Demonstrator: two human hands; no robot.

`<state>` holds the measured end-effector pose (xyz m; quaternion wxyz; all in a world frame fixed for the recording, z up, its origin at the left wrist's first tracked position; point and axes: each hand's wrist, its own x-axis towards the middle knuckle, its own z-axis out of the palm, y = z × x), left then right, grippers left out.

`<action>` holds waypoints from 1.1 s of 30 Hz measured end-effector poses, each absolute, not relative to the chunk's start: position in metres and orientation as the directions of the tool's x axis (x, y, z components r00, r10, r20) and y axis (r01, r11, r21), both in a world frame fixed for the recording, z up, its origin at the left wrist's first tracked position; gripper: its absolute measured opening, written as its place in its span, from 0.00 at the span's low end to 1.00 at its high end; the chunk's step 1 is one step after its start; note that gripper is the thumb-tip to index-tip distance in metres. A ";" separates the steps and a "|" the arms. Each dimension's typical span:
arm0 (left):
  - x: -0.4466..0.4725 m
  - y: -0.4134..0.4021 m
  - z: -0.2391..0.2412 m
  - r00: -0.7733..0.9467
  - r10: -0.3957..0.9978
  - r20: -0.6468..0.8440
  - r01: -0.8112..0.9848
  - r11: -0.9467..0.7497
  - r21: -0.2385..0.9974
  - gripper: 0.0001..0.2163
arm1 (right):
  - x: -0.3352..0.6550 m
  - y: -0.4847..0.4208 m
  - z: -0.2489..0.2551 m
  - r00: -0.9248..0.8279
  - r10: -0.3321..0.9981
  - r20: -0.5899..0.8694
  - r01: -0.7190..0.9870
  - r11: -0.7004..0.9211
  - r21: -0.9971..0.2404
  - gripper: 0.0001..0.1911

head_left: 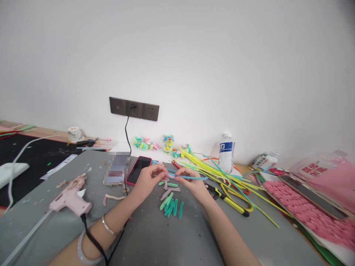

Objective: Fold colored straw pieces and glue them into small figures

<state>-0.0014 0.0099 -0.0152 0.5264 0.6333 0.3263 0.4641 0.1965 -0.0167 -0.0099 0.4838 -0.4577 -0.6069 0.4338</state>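
One blue stem (194,178): centre of the frame, just below the middle, spanning both hands; I see two strands, and I cannot tell whether they join.
Lilac strip (171,176): between the fingertips, alongside the blue strands.
Left hand (151,178): thumb and forefinger pinched together at the left end of the stem; from my remote view, I cannot tell which strand they grip.
Right hand (194,183): thumb and forefinger closed on the stem, one tail running past the hand; near the left hand, with a narrow gap between.
Cut pieces: lower centre, below the hands; lilac pieces (165,194) and teal pieces (174,207) lying loose on the grey work surface (194,240).
Phone: the pink-edged phone (138,170) lies flat, left of centre.
Right of centre: I find long yellow stems (198,163) in a loose spread, with yellow-handled pliers (233,205) in front.
Glue gun: the pink glue gun (70,199) rests on its side, lower left.
Wall edge: a white-and-blue bottle (226,155) stands upright, right of centre.
Far right: a pink braided mat (294,207).
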 end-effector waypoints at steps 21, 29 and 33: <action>0.000 0.006 -0.009 0.446 0.858 0.253 -0.132 -0.217 0.967 0.10 | 0.204 -0.020 -0.008 -0.435 0.881 0.187 -0.041 0.189 -0.981 0.15; 0.002 0.003 -0.006 0.472 0.847 0.243 -0.180 -0.177 0.967 0.12 | 0.203 -0.024 -0.005 -0.502 0.850 0.157 -0.076 0.137 -0.988 0.16; 0.002 0.002 -0.004 0.501 0.834 0.231 -0.171 -0.166 0.971 0.12 | 0.203 -0.026 -0.004 -0.558 0.819 0.135 -0.101 0.094 -0.990 0.17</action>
